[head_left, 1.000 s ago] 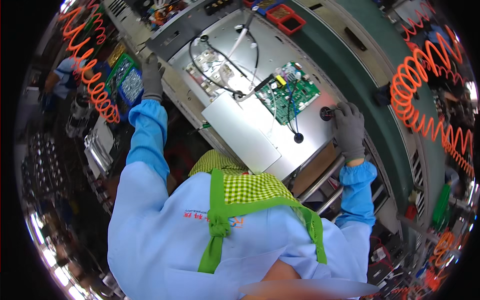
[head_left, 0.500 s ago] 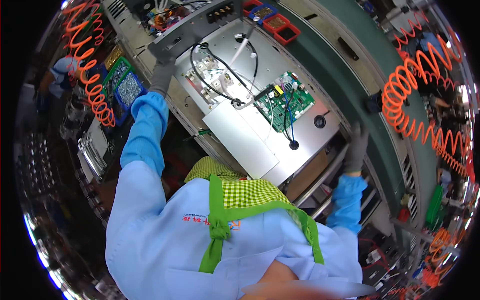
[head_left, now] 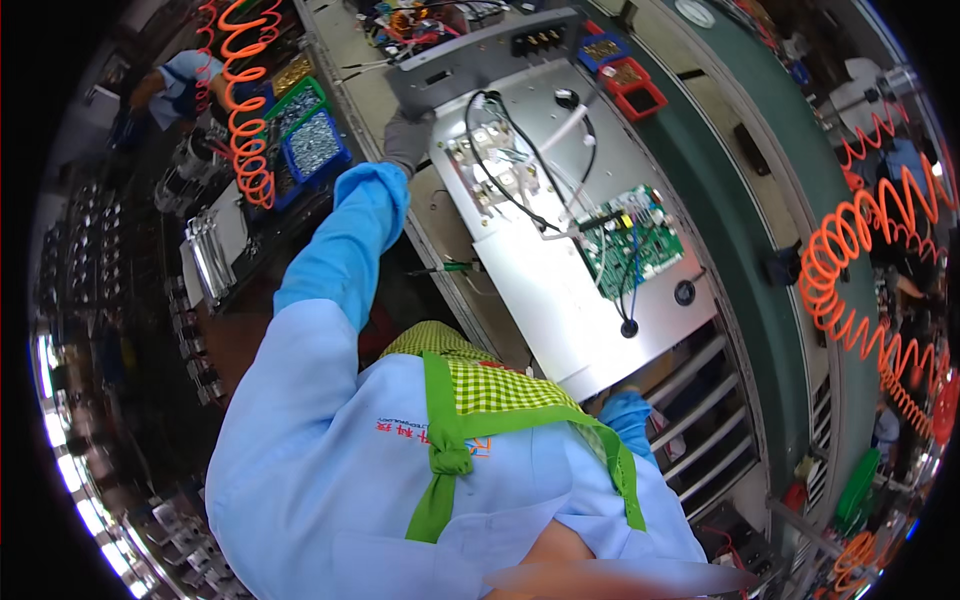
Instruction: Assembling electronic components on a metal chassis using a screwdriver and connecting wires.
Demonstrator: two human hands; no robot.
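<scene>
A silver sheet-metal chassis (head_left: 555, 330) lies aslant in front of me, with a dark grey upright panel (head_left: 480, 65) along its far end. My left hand (head_left: 407, 140), in a grey glove, grips the panel's left corner; some fingers are hidden behind it. My right hand is out of sight beneath the chassis's near end, where only the blue sleeve cover (head_left: 628, 415) shows. On the chassis sit a green circuit board (head_left: 645, 250), black cables (head_left: 520, 125) looping over white terminal parts (head_left: 495, 165), and a round black grommet (head_left: 684, 292).
Blue bins (head_left: 315, 145) of small metal parts stand left, near a coiled orange hose (head_left: 245, 120). Red trays (head_left: 630, 85) sit beyond the chassis. Metal rollers (head_left: 700, 410) lie at the near right, beside a green conveyor belt (head_left: 740, 240). Another orange coil (head_left: 830, 250) hangs far right.
My right hand has gone from beside the rollers to beneath the chassis's near end. My left hand stays at the panel corner. The whole scene has shifted rightward in view.
</scene>
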